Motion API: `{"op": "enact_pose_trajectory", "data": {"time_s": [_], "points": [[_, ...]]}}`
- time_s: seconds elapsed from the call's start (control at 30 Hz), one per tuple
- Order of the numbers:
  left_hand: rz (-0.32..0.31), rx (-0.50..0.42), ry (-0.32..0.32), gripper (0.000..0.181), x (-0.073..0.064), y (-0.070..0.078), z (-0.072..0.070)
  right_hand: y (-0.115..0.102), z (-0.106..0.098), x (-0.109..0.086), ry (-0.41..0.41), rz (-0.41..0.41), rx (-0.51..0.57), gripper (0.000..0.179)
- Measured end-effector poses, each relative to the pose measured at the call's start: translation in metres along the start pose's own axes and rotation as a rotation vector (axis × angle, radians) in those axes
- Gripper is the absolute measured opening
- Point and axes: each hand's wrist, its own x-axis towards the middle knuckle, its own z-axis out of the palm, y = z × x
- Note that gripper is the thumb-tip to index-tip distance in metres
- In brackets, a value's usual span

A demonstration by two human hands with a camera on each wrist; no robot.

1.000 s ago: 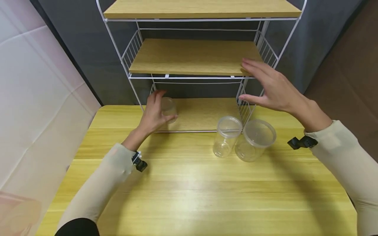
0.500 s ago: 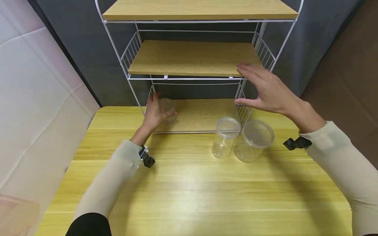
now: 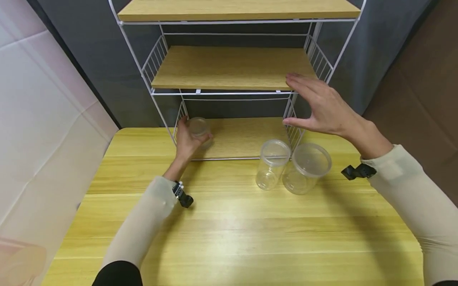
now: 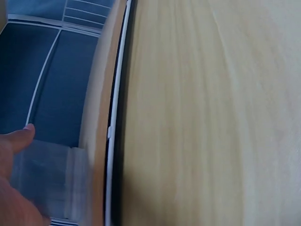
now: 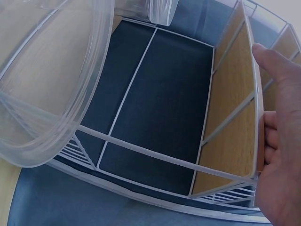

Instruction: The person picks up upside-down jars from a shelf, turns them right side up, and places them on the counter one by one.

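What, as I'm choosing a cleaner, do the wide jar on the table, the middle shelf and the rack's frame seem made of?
Wide jar: see-through, glossy; probably plastic, from its cloudy rim, possibly glass.
Middle shelf: satin wood or wood-look board, given the tan grain.
Frame: smooth white; its slim rods suggest coated metal.

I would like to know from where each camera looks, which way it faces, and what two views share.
Head: worn on the head, facing forward and down over the rack and table; left hand, right hand and sleeved arms show.
Left wrist: on that wrist, facing the held jar and rack; part of that hand shows at left.
Right wrist: on that wrist, facing the rack past a near jar; part of that hand shows at right.
Shared: head and left wrist both show the held jar.
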Motion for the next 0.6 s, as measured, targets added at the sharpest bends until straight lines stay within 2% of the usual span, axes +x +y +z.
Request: {"op": "enact_pose_trajectory", "data": {"time_s": [0.2, 0.37, 0.6], "points": [[-0.054, -0.058, 0.044, 0.103, -0.0033, -0.0024, 0.0038, -0.0006, 0.0004, -0.0002, 0.017, 0.000, 0.010, 0.096], [-0.058, -0.101, 0.068, 0.099, -0.0048, -0.0034, 0.0054, -0.0006, -0.0002, -0.0008, 0.010, 0.005, 0.002, 0.095], [-0.071, -0.100, 0.070, 0.097, -0.0068, -0.0034, 0.0055, -0.0005, 0.0005, -0.0004, 0.012, -0.005, 0.003, 0.095]]}}
